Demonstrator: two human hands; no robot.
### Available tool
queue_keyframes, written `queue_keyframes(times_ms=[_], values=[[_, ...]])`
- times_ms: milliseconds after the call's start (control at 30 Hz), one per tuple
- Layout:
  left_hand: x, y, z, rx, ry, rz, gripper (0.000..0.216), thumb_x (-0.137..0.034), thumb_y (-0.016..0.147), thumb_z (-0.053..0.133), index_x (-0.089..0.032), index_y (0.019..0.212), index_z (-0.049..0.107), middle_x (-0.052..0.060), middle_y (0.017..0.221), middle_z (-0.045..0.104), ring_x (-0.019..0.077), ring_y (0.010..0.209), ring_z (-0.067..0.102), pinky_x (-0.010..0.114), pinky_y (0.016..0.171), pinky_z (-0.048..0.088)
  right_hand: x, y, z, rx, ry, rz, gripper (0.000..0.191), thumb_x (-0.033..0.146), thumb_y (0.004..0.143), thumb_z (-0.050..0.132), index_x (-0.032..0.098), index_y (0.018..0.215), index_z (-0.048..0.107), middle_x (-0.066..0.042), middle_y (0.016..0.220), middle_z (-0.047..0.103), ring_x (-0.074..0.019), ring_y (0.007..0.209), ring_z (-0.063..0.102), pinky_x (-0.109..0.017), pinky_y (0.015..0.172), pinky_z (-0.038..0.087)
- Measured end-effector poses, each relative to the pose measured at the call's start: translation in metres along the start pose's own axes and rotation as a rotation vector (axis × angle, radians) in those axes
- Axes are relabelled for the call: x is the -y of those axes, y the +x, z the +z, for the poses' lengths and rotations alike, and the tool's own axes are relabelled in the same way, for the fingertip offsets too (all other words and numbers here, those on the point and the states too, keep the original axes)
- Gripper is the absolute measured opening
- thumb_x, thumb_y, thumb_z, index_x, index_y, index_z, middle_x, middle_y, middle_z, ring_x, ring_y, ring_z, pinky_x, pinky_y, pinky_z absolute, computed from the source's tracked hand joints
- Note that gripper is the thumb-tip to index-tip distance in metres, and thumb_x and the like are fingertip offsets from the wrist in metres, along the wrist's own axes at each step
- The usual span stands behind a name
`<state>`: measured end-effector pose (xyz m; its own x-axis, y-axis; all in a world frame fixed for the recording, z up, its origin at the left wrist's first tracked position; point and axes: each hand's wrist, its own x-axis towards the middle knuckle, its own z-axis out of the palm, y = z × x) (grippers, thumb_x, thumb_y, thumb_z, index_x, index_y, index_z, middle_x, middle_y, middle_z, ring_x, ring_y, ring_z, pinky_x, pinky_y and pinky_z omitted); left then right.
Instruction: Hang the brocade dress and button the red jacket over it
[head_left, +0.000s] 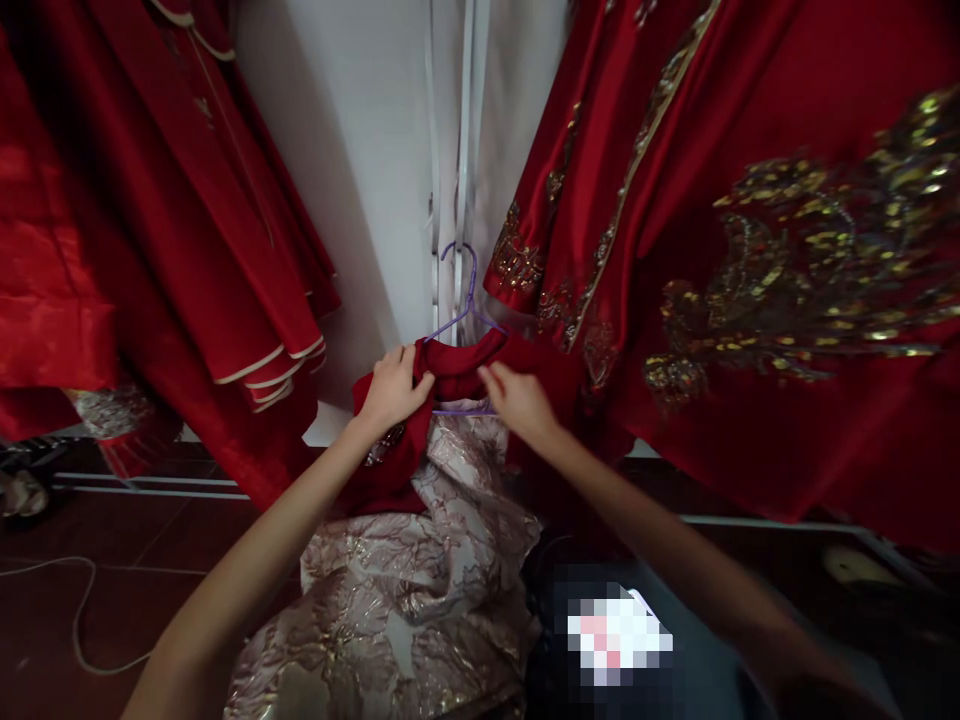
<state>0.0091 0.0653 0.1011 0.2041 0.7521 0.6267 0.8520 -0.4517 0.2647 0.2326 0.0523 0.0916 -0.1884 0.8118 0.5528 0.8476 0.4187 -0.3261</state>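
A red jacket (469,355) hangs on a purple wire hanger (471,290) in front of me. Pale pink and gold brocade fabric (420,570) drapes from the hanger's lower bar, inside the jacket's parted front. My left hand (397,388) grips the jacket at its left shoulder and front edge, the thumb toward the opening. On the other side, my right hand (519,400) pinches the right front edge near the collar. Dark beadwork (386,440) shows on the jacket below my left wrist.
Red garments with cream piping (247,350) hang at left. Red garments with gold sequins (810,290) hang at right. Behind the hanger stand white doors (360,150) with upright handles. A white cable (82,630) lies on the tiled floor at left. A blurred-out bright patch (619,635) is at lower right.
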Motion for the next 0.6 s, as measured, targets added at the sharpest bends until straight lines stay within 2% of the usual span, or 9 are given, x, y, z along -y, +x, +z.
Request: queue_keyframes(times_ms=[67,133,233,300,367,433,533,600], values=[[0.001,-0.001,-0.003,-0.009,0.052,-0.013,0.029,-0.032,0.08,0.049,-0.015,0.103,0.05,0.014,0.096,0.052,0.0305,0.096,0.048,0.043,0.086,0.036,0.02,-0.012,0.018,0.12,0.11,-0.101,0.031,0.045,0.091,0.028,0.024,0.077,0.046,-0.005,0.068,0.06,-0.0201,0.06,0.057,-0.028,0.055,0.03],[0.002,-0.002,-0.009,-0.028,0.059,-0.006,0.027,-0.031,0.078,0.051,-0.016,0.101,0.052,0.014,0.1,0.05,0.0316,0.101,0.046,0.044,0.088,0.035,0.028,-0.021,0.021,0.151,0.221,-0.131,0.027,0.044,0.091,0.03,0.024,0.076,0.042,-0.003,0.069,0.058,-0.0187,0.061,0.055,-0.027,0.057,0.031],[-0.002,-0.01,-0.018,-0.126,0.08,-0.018,0.026,-0.031,0.074,0.057,-0.017,0.096,0.053,0.016,0.114,0.045,0.0346,0.108,0.04,0.046,0.091,0.033,0.018,-0.029,0.005,0.06,0.313,-0.063,0.02,0.042,0.087,0.038,0.024,0.077,0.037,0.001,0.064,0.05,-0.0162,0.057,0.048,-0.027,0.058,0.033],[-0.008,-0.023,-0.018,-0.158,0.091,-0.048,0.025,-0.03,0.073,0.059,-0.017,0.093,0.052,0.016,0.113,0.046,0.0336,0.106,0.042,0.045,0.089,0.034,0.006,-0.034,-0.008,-0.029,0.364,0.008,0.017,0.038,0.082,0.045,0.025,0.082,0.035,0.003,0.062,0.044,-0.0143,0.054,0.044,-0.025,0.056,0.032],[-0.017,-0.037,-0.012,-0.136,0.042,-0.079,0.02,-0.027,0.075,0.056,-0.019,0.092,0.05,0.012,0.1,0.052,0.0276,0.096,0.048,0.04,0.083,0.038,-0.002,-0.038,-0.015,-0.071,0.43,0.051,0.016,0.032,0.078,0.047,0.024,0.085,0.035,0.005,0.062,0.04,-0.0126,0.053,0.04,-0.024,0.055,0.031],[-0.028,-0.048,-0.001,-0.112,-0.053,-0.09,0.017,-0.023,0.077,0.052,-0.02,0.093,0.048,0.006,0.088,0.053,0.0215,0.085,0.051,0.034,0.077,0.041,-0.003,-0.04,-0.014,-0.032,0.511,0.057,0.01,0.026,0.077,0.045,0.024,0.083,0.036,0.006,0.061,0.039,-0.0116,0.054,0.038,-0.023,0.055,0.03],[-0.047,-0.052,0.018,-0.055,-0.2,-0.036,0.016,-0.019,0.076,0.052,-0.02,0.091,0.046,0.003,0.082,0.054,0.0172,0.077,0.052,0.028,0.071,0.041,0.008,-0.038,0.002,0.092,0.658,0.026,0.004,0.021,0.077,0.039,0.023,0.08,0.039,0.006,0.063,0.039,-0.011,0.057,0.038,-0.023,0.057,0.032],[-0.057,-0.048,0.029,0.024,-0.281,-0.005,0.016,-0.019,0.075,0.053,-0.02,0.089,0.046,0.001,0.077,0.054,0.0159,0.07,0.053,0.026,0.066,0.041,0.015,-0.034,0.015,0.114,0.756,0.013,0.005,0.02,0.076,0.038,0.022,0.08,0.04,0.005,0.066,0.041,-0.0111,0.06,0.041,-0.023,0.06,0.034]])
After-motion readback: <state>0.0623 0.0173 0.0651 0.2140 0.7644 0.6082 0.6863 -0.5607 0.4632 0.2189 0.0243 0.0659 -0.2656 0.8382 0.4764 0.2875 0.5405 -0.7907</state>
